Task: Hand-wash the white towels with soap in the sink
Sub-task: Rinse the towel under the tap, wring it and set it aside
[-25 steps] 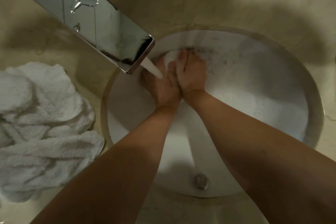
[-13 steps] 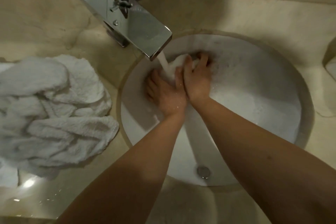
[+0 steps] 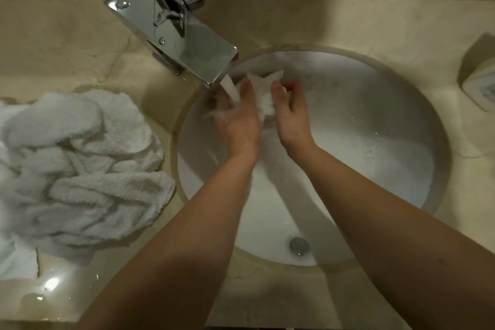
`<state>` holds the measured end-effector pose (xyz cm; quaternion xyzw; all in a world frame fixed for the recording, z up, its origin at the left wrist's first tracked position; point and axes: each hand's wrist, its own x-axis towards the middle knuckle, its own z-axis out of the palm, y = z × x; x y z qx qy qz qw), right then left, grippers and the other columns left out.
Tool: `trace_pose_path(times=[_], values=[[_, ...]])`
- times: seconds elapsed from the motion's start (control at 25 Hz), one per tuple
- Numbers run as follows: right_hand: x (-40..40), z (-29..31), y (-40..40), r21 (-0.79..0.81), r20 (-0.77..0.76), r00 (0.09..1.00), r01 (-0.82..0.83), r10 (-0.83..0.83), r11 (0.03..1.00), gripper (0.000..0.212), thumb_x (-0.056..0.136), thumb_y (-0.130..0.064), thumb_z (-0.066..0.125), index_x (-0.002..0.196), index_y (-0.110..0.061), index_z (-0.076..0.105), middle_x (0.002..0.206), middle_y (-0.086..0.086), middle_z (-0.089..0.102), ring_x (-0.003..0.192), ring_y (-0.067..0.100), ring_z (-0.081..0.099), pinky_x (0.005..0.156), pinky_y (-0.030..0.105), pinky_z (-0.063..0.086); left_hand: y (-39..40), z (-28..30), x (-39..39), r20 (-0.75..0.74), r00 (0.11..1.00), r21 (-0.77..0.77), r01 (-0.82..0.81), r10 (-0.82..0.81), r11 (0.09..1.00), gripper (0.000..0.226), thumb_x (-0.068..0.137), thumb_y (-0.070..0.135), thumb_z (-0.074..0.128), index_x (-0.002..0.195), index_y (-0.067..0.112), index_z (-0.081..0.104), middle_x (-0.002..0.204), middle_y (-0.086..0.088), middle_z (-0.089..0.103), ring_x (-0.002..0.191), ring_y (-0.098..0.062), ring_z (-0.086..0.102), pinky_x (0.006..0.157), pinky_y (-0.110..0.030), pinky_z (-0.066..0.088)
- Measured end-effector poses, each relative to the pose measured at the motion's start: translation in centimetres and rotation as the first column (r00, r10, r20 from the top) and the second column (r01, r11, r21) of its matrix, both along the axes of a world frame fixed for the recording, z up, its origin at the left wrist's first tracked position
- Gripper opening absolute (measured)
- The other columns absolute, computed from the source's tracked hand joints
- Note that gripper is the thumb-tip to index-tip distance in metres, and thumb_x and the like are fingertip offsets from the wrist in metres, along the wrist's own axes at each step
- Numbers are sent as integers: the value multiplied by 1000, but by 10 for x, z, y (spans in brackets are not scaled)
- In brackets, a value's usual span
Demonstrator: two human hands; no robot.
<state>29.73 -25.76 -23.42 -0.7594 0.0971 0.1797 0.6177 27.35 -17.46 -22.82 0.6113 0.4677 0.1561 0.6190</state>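
On a beige marble counter (image 3: 334, 24), the sink (image 3: 375, 120) holds sudsy water. Under the running faucet (image 3: 171, 32), the left hand (image 3: 238, 118) and right hand (image 3: 292, 115) each grip one small towel (image 3: 265, 94); a heap of towels (image 3: 77, 166) lies beside the sink, whether washed or waiting I cannot tell.

Dim warm light; glare on wet counter (image 3: 51, 283); wide-angle edge warping; soft focus.
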Motion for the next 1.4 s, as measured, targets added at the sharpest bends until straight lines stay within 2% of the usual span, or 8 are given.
trace_pose_path(times=[0.16,0.28,0.52,0.8,0.88,1.0,1.32,1.4], values=[[-1,-11,-5,-84,-4,997,-82,82,993,36,90,-31,45,123,-21,56,118,-1,62,100,7,59,85,21,48,0,-21,-25,18,979,295,187,-201,937,54,95,51,49,117,5,67,108,-6,70,102,-11,65,95,-36,51],[3,-3,-2,-230,232,950,-154,207,961,43,92,-18,41,132,-13,56,130,6,55,104,0,50,90,9,41,1,-36,-27,-230,924,497,382,-306,779,72,98,62,29,121,6,66,121,-11,67,119,-28,57,106,-39,38],[11,-15,3,-405,102,867,-411,487,817,55,93,-56,33,124,-19,61,128,3,57,112,21,56,91,30,46,-2,-43,-29,74,918,203,369,-390,907,66,97,54,31,135,5,55,131,-8,61,126,-18,54,109,-41,42],[3,-24,8,-298,-42,992,-123,116,947,39,91,-57,54,112,-25,63,104,-10,66,96,9,60,84,23,46,-17,-54,-13,6,960,-69,278,-278,958,75,90,62,36,135,7,58,121,10,60,100,16,58,86,-9,43],[8,-28,8,-308,-67,994,-105,89,945,28,92,-52,57,101,-25,62,89,-16,61,86,7,59,73,15,44,-16,-55,-13,-57,934,118,358,-354,926,77,96,66,26,134,6,58,123,8,60,109,5,59,95,-15,44],[16,-40,8,-343,-20,996,-93,91,935,35,92,-50,55,98,-16,64,95,-1,67,90,21,63,79,34,51,-13,-67,-8,-83,917,370,392,-390,842,62,100,60,26,127,17,62,124,-15,64,114,-28,58,105,-40,41],[23,-55,10,-363,292,949,-2,116,932,47,85,-35,36,74,1,63,70,17,64,63,17,49,60,24,31,-5,-78,1,-145,909,599,395,-390,696,39,97,32,40,112,6,66,108,-17,66,101,-33,58,93,-39,45],[26,-57,13,-373,296,953,47,70,927,44,87,-29,34,68,0,61,65,16,63,59,16,48,57,23,30,-8,-81,7,-327,880,694,471,-345,544,35,95,28,43,97,6,70,96,-16,68,91,-35,62,86,-37,45]])
